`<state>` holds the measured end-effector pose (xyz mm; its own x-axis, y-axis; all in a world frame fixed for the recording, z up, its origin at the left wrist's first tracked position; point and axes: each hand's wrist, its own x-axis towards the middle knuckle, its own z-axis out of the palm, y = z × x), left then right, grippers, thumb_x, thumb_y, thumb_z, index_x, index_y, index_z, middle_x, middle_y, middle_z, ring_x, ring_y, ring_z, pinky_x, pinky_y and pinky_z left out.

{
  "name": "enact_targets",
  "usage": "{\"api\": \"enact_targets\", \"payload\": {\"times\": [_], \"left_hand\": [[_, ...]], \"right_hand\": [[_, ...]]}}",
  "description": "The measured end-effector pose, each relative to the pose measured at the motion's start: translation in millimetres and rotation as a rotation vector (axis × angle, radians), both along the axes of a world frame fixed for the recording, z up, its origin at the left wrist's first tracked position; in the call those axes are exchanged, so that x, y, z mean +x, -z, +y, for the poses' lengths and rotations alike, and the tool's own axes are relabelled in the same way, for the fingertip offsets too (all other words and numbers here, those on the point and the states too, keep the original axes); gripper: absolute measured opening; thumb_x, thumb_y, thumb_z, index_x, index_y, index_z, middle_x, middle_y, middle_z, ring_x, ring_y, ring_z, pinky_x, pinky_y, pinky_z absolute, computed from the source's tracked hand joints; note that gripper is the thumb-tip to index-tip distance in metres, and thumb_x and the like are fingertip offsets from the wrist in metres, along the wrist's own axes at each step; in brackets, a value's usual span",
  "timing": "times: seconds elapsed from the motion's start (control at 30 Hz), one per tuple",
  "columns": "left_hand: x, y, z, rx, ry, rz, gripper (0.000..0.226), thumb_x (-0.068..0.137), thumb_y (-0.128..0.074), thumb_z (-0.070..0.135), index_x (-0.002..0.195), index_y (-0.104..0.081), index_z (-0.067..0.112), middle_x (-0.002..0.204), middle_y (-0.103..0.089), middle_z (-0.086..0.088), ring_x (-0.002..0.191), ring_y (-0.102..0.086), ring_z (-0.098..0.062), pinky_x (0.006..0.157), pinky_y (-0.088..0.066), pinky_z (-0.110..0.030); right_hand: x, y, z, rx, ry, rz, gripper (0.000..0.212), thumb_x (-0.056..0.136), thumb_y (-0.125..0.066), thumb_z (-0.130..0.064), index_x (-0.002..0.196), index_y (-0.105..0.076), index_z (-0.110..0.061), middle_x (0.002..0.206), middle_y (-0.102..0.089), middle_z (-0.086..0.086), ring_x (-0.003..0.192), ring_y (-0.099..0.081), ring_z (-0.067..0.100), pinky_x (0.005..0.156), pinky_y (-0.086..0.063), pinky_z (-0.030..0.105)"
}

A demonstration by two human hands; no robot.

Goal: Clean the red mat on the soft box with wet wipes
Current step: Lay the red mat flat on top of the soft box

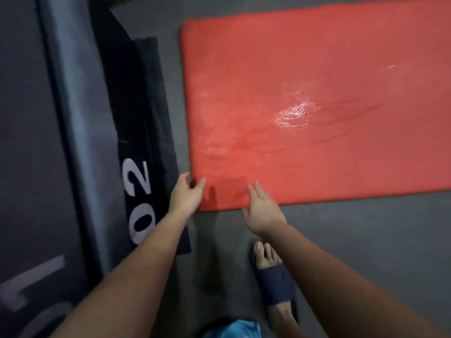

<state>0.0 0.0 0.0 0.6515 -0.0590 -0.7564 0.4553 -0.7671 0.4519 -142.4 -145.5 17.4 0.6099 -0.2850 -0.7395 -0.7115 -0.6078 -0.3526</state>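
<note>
On grey floor [366, 240], red mat [317, 106] lies flat, wet sheen mid-surface. Left hand [186, 192] at its near-left corner, fingers loose, holding nothing. Right hand [263, 212] over near edge, fingers straight, empty. Black box [136, 142] just left; narrow floor strip between.

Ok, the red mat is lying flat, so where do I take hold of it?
I'd take the red mat by its near edge at the left corner, coming from the near side. It lies flat and thin, so only the rim offers a pinch, and the left hand and right hand are open right there.
</note>
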Motion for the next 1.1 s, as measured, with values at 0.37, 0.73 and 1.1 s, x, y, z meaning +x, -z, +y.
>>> {"api": "enact_targets", "payload": {"times": [0.37, 0.73, 1.1], "left_hand": [[-14, -16, -17, -0.157, -0.187, 0.103, 0.031, 0.088, -0.080, 0.022, 0.115, -0.064, 0.019, 0.117, -0.073, -0.009, 0.102, -0.071, -0.024, 0.095, -0.058, -0.040], [0, -432, -47, -0.339, 0.038, -0.010, 0.054, 0.065, -0.076, 0.067, 0.111, -0.071, 0.039, 0.115, -0.069, -0.003, 0.102, -0.070, -0.019, 0.096, -0.056, -0.045], [88, -669, 71, -0.263, 0.023, -0.230, 0.050, 0.060, -0.067, 0.069, 0.096, -0.070, 0.033, 0.100, -0.077, 0.009, 0.099, -0.071, -0.020, 0.095, -0.054, -0.041]], "right_hand": [[-5, 8, -36, 0.001, -0.257, 0.106, 0.093, 0.087, -0.058, -0.047, 0.157, -0.003, -0.021, 0.165, 0.003, 0.003, 0.147, -0.023, 0.025, 0.115, -0.028, 0.053], [-24, -427, -26, -0.031, 0.039, -0.225, 0.097, 0.079, -0.061, -0.029, 0.157, -0.004, -0.018, 0.164, -0.002, 0.013, 0.148, -0.017, 0.034, 0.116, -0.026, 0.050], [76, -617, 115, -0.248, -0.043, -0.187, 0.126, 0.070, -0.070, -0.005, 0.151, 0.021, -0.033, 0.164, 0.013, 0.002, 0.147, -0.018, 0.034, 0.111, -0.029, 0.062]]}}
